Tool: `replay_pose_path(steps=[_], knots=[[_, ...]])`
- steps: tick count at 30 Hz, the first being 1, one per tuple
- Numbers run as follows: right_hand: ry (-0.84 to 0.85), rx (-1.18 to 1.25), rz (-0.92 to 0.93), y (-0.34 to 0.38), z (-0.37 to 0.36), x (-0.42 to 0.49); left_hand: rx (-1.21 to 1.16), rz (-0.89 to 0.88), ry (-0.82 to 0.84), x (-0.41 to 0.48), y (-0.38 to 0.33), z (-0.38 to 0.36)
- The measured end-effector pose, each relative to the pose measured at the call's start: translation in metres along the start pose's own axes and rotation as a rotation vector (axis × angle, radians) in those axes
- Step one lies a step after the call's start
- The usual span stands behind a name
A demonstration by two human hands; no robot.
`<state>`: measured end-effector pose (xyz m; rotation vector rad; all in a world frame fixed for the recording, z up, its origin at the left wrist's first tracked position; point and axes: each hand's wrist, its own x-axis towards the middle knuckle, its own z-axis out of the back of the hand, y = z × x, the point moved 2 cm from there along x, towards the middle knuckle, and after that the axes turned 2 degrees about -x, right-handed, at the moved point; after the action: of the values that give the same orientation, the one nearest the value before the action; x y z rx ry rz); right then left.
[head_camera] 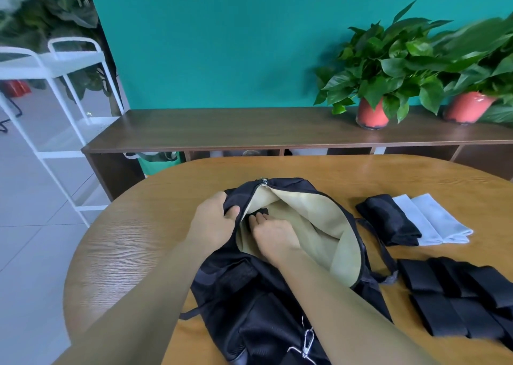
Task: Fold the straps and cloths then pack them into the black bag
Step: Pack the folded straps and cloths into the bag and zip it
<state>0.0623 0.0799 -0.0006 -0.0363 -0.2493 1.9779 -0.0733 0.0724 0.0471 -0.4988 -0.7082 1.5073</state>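
Note:
The black bag (249,295) lies open on the wooden table (133,242), showing its beige lining (313,226). My left hand (213,220) grips the bag's left zipper edge and holds the opening apart. My right hand (270,232) is inside the opening, fingers flat on a small black folded item (262,212) that is mostly hidden. To the right of the bag lie a folded black cloth (388,220) and a folded white cloth (435,219). Several folded black straps (458,298) sit at the near right.
A dark wooden sideboard (249,128) stands behind the table with two potted plants (388,67) in red pots. A white metal trolley (55,92) is at the left on the tiled floor. A metal clip (308,339) hangs on the bag's near end.

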Motion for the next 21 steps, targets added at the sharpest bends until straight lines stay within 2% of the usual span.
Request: replay_pose_path(steps=[8, 12, 17, 21], knots=[[0.044, 0.006, 0.044, -0.003, 0.009, -0.002, 0.066, 0.025, -0.012, -0.001, -0.003, -0.002], [0.017, -0.038, 0.034, -0.006, 0.019, -0.008, 0.175, 0.051, -0.027, -0.004, -0.008, 0.002], [-0.112, -0.094, 0.018, -0.017, 0.037, -0.035, 0.217, 0.037, -0.050, -0.020, -0.023, 0.012], [-0.309, -0.140, -0.060, -0.036, 0.050, -0.073, 0.337, -0.022, -0.130, -0.033, -0.031, 0.013]])
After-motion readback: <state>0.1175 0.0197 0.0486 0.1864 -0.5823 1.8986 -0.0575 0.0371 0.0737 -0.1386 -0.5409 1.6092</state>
